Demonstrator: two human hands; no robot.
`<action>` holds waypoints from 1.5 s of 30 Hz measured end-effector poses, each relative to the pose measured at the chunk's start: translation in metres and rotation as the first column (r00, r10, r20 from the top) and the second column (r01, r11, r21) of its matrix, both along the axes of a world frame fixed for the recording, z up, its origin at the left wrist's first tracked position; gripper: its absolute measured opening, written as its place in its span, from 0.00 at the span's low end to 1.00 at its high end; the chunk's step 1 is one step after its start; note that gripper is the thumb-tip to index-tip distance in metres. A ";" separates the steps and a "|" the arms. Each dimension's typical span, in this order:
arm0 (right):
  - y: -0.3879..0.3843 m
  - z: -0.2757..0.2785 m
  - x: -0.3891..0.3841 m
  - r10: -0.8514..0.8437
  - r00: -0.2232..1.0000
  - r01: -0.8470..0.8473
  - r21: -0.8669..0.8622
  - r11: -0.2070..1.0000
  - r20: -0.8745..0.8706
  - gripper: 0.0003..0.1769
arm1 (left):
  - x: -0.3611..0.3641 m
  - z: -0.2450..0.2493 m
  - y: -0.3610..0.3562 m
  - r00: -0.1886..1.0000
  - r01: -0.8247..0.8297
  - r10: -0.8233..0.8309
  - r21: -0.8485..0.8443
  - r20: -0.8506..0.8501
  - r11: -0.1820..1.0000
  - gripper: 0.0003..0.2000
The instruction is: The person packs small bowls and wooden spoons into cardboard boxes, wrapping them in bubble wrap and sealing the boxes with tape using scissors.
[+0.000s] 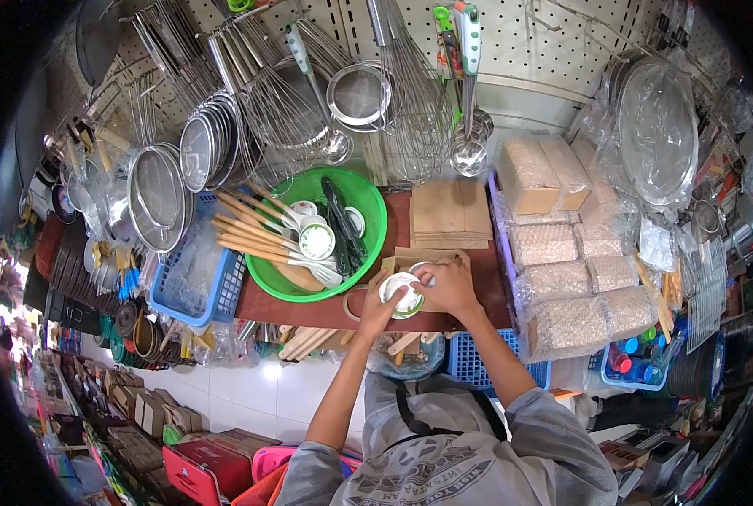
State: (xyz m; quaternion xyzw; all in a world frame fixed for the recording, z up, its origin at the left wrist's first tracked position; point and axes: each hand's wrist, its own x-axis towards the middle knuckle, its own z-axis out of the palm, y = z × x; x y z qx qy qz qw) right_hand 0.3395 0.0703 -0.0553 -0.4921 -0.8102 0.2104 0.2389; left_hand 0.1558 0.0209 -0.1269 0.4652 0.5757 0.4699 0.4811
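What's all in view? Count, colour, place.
Dishes: several, white/green, hands and basin
Basin: 1, green, table
Utensils: many, mixed, basin
Table: 1, red-brown, centre
Cardboard: stack, brown, table
Wrapped boxes: many, brown, right
Baskets: several, blue, around table
Whisks: many, silver, hanging
Strainers: many, silver, hanging
Ladles: several, silver, hanging
Case: 1, red, lower left
Clutter: uncountable, mixed, edges
Shirt: 1, grey, bottom
Left hand: 1, bare, on dishes
Right hand: 1, bare, on dishes

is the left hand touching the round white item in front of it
Touching: the head view shows the left hand with its thumb over the near edge of the round white item.
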 end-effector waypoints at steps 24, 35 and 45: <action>0.011 -0.042 0.028 -0.223 0.975 0.218 0.163 0.962 0.011 0.09 | -0.005 -0.010 -0.005 0.998 -0.060 0.059 0.031 0.023 0.998 0.18; 0.005 -0.018 0.023 -0.169 0.982 0.180 0.159 0.971 -0.083 0.13 | -0.006 -0.012 -0.009 0.999 -0.051 0.051 -0.039 -0.007 0.998 0.22; -0.017 -0.008 0.001 -0.063 0.998 0.065 0.090 0.994 -0.028 0.13 | -0.002 -0.007 -0.009 0.986 -0.056 0.078 0.146 -0.148 0.988 0.20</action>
